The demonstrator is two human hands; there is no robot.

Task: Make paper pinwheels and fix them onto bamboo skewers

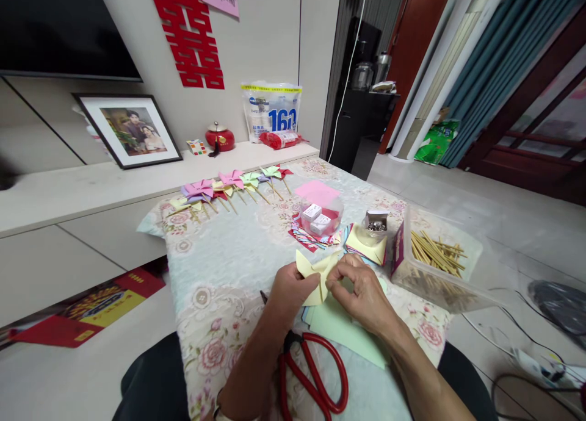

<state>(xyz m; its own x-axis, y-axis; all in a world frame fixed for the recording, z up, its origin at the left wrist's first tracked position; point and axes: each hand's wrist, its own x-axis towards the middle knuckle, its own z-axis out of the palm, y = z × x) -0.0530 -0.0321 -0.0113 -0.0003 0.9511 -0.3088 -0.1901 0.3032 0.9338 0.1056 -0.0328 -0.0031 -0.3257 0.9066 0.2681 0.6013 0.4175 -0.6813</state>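
My left hand (289, 290) and my right hand (361, 293) both pinch a pale yellow folded paper piece (315, 277), its corners bent toward the middle like a pinwheel. Under my hands lies a light green sheet (348, 329) on the flowered tablecloth (220, 268). Red-handled scissors (315, 375) lie near my left forearm, blades pointing toward my hands.
A row of finished paper pinwheels on sticks (229, 186) lies at the table's far side. A clear tub with small white boxes (318, 216), a stack of coloured paper squares (315, 238), a small container of metal pins (375, 226) and a clear box of wooden sticks (434, 256) sit ahead and right.
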